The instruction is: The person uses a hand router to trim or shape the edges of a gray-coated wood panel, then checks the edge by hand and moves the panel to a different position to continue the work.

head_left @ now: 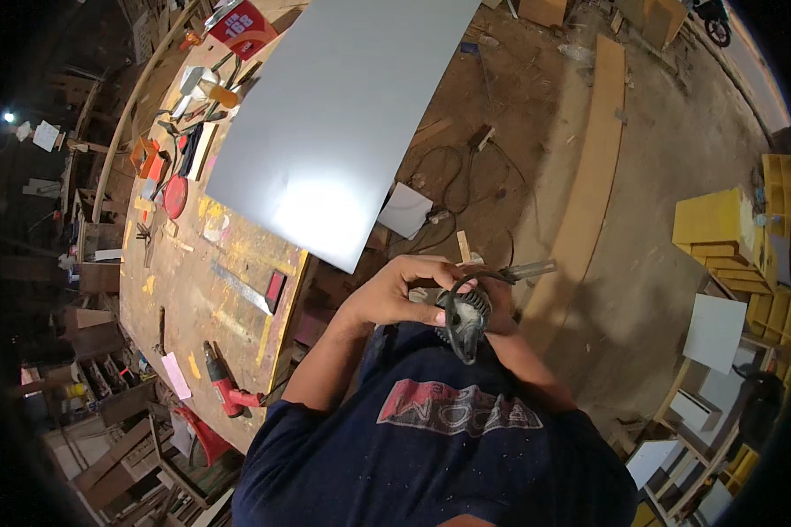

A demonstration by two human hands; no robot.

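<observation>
Close to my chest I hold a dusty grey-and-black corded power tool [471,314] with a vented, rounded end; its exact kind cannot be made out. My left hand [397,292] is closed on its left side, thumb and fingers bent at the top. From the other side my right hand [499,309] grips it, partly hidden behind the tool. A black cord [453,307] curves over the tool's end. Just beyond the right hand, a narrow greyish strip [532,269] sticks out to the right; whether it belongs to the tool is unclear.
Left of me stands a paint-stained workbench [198,303] bearing a large grey sheet [325,123], a square with a red-and-black stock [274,290], a red drill [227,388] and a red can [240,32]. Cables [453,180] and a long board [589,176] lie on the floor. Yellow shelving [721,233] stands right.
</observation>
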